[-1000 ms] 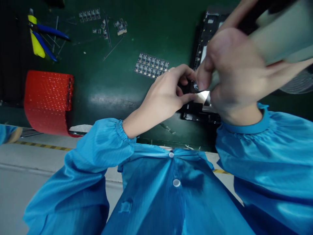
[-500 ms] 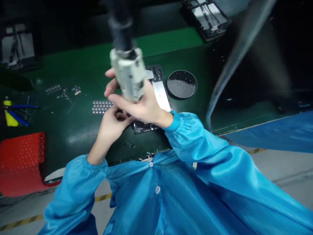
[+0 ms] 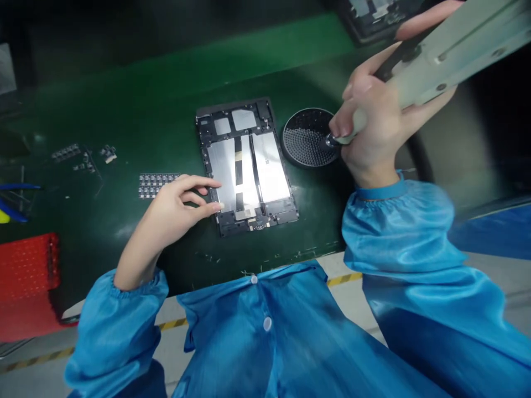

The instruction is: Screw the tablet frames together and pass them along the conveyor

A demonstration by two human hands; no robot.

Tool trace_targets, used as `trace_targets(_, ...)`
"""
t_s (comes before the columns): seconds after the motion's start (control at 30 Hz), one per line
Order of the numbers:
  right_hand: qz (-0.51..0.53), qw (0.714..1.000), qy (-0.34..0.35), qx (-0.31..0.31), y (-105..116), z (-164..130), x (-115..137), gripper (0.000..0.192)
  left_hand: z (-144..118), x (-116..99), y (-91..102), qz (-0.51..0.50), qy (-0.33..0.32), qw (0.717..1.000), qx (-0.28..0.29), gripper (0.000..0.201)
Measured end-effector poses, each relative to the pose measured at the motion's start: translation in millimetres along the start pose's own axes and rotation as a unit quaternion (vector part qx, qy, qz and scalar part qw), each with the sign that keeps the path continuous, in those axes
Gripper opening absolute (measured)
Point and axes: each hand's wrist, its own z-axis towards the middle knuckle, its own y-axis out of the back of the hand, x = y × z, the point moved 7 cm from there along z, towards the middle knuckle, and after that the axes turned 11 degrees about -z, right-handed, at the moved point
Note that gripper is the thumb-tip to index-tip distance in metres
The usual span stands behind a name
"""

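An electric screwdriver (image 3: 456, 69) with a pale body lies in my right hand (image 3: 375, 127), fingers wrapped round it. Its tip is down at the right side of a round black dish (image 3: 305, 146) of small bits, probably screws. My left hand (image 3: 176, 207) has its fingers apart, with index finger and thumb resting on the left edge of an opened tablet (image 3: 269, 166). Silver battery panels and dark ribbon strips show inside the tablet. Partly behind my left hand is a small sheet of dark parts (image 3: 155, 179) in rows.
Loose small components (image 3: 85, 157) lie on the green table (image 3: 124, 116) to the left. Blue-and-yellow pliers (image 3: 14, 204) and a red perforated container (image 3: 29, 265) are at the left edge. Another opened device (image 3: 369, 22) sits at the back right.
My right hand has swung the screwdriver from over the tablet to the dish on the right. My left hand has opened out at the tablet's edge, which is now fully visible.
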Motion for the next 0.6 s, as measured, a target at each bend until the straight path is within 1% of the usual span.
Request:
trace_targets(0.07, -0.002, 1.0, -0.004, 0.011, -4.4, -0.6, 6.9, 0.043, -1.6, -0.1, -0.1, -0.009, -0.002, 1.0, 0.001, 0.046)
trace_targets(0.17, -0.014, 1.0, -0.013, 0.025, -6.1, -0.2, 12.3, 0.046, -5.5, -2.3, -0.8, -0.005, 0.003, 1.0, -0.004, 0.044)
trace_targets(0.33, -0.024, 0.999, -0.014, 0.043, -5.8, -0.1, 13.0, 0.047, -6.7, -4.8, -1.7, -0.007, 0.002, 1.0, -0.007, 0.043)
trace_targets(0.47, -0.016, 0.999, -0.013, 0.039, -5.3, -0.2, 10.2, 0.046, -5.2, -2.6, -2.0, -0.007, -0.005, 1.0, -0.011, 0.043)
trace_targets(0.6, -0.017, 0.999, -0.004, 0.041, -4.6, -0.7, 10.4, 0.051, -5.5, -3.1, -2.6, -0.005, -0.008, 1.0, -0.009, 0.041)
